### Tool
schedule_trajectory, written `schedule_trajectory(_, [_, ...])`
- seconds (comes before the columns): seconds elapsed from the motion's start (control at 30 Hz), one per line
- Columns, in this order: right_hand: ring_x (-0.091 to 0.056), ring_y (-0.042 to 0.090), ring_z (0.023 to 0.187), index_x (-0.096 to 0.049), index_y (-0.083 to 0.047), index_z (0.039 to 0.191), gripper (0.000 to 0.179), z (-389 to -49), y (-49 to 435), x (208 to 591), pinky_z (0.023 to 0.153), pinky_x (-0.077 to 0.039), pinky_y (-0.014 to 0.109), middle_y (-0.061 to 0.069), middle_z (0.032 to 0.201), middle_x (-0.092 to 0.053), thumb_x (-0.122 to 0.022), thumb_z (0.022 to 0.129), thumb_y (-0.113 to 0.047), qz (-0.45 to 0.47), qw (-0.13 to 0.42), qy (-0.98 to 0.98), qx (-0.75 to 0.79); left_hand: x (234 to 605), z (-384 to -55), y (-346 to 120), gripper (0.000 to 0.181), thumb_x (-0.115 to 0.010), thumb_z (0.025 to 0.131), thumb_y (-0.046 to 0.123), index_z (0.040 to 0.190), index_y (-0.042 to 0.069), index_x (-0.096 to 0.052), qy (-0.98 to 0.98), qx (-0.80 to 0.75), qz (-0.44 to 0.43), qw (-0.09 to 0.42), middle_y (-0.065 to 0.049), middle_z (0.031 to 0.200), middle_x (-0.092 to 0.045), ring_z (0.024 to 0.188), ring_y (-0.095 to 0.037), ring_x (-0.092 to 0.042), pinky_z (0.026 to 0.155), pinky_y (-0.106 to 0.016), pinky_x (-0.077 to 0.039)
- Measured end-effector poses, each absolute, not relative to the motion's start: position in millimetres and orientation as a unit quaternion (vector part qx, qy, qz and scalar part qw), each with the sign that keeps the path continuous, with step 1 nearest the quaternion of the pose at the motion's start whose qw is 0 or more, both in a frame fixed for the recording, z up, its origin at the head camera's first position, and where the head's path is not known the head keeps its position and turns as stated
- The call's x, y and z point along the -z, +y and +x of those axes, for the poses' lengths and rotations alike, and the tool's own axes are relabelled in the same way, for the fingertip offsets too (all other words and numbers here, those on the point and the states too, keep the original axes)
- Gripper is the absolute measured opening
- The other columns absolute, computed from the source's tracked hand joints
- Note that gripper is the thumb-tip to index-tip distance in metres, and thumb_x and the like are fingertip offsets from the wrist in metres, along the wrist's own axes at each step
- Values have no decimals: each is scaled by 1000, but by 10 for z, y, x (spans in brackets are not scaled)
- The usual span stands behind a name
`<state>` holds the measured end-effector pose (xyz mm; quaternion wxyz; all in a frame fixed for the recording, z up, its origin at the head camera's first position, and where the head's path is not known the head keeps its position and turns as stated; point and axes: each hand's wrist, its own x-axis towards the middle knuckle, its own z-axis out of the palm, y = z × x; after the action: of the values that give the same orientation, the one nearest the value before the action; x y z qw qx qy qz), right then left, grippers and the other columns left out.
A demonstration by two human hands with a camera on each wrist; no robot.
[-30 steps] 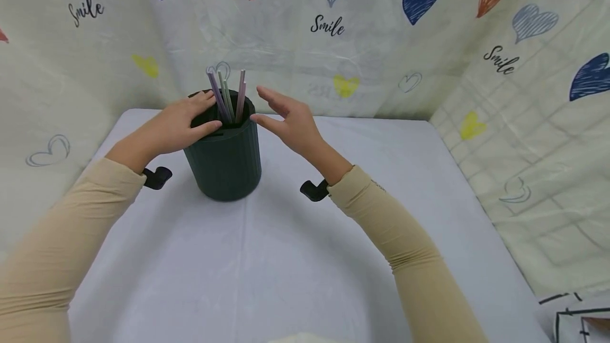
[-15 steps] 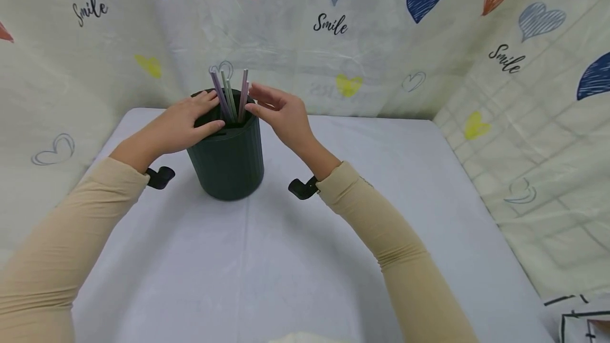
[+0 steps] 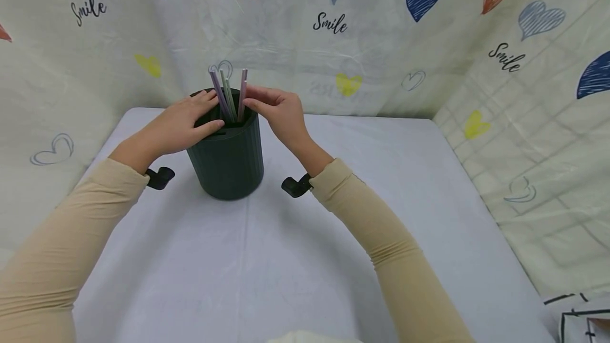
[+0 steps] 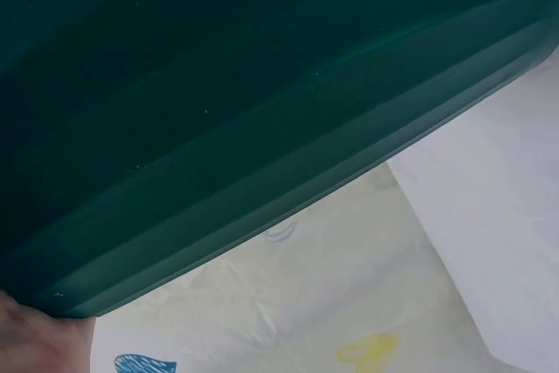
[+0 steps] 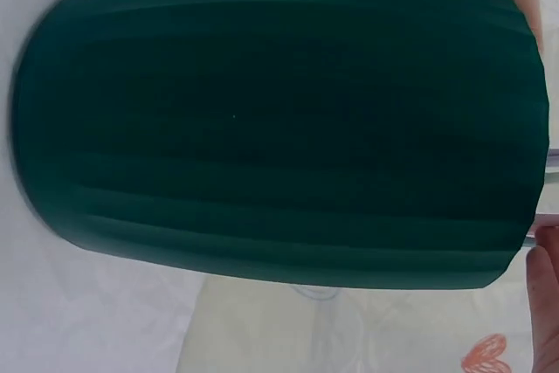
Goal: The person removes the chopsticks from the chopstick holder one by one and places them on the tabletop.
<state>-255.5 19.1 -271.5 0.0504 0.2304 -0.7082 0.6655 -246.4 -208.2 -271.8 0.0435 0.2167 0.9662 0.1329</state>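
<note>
A dark green ribbed holder (image 3: 226,165) stands upright on the white-covered table. Slim pastel sticks lean out of its top: purple (image 3: 220,94), pale green (image 3: 231,100) and pink (image 3: 242,93). My left hand (image 3: 177,125) rests over the holder's left rim, thumb along the front and fingers toward the back. At the right rim, thumb and fingers of my right hand (image 3: 282,114) pinch the pink stick, whose lower end is inside the holder. The right wrist view has the holder's side (image 5: 279,128) across it, with the right fingertips (image 5: 543,281) by the stick ends.
A pale cloth (image 3: 286,57) printed with hearts and "Smile" hangs behind the table (image 3: 305,237) and along its right side. Black wrist-camera mounts stick out from both sleeves. A black-lined white item (image 3: 581,322) shows at the lower right corner.
My right hand has come left from beside the holder, and its spread fingers have closed on the pink stick. The left hand has stayed on the rim.
</note>
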Motion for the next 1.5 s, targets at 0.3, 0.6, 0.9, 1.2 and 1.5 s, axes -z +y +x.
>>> schedule_trajectory(0.3, [-66,12,98,-68,0,109,28,-2514,141,2673,83,-53,21,13,106,-69,-68,83,-11,224,60,-743,-628,2749,-2478,-2092,73,-28,95,57,150,13,-8,966,-118,227,34,-12,156,-4,143,-35,-5,114,-57,-6])
schedule_trajectory(0.6, [-66,10,93,-71,-1,104,22,-2511,78,2613,80,-53,16,10,102,-71,-66,85,-11,201,64,-774,-596,2756,-2475,-2100,72,-28,96,56,150,12,-9,967,-116,226,28,-13,156,-5,143,-35,-6,115,-55,-7])
schedule_trajectory(0.9, [-67,14,92,-71,3,101,21,-2452,122,2431,80,-54,20,15,100,-70,-67,84,-8,223,106,-741,-624,2751,-2458,-2085,72,-26,96,57,150,12,-8,966,-119,227,29,-11,156,-4,143,-34,-5,115,-54,-6])
schedule_trajectory(1.2, [-69,16,88,-68,10,100,21,-2393,219,2169,84,-55,26,21,98,-69,-66,82,-1,264,146,-670,-679,2755,-2438,-2077,73,-26,96,57,150,12,-8,967,-122,221,30,-11,157,-3,143,-35,-5,115,-54,-5])
schedule_trajectory(1.5, [-70,16,85,-67,14,99,21,-2354,286,1982,84,-55,28,24,97,-69,-65,81,3,280,168,-643,-693,2749,-2438,-2065,73,-26,96,56,150,11,-8,968,-116,219,26,-13,156,-5,143,-35,-6,116,-54,-5])
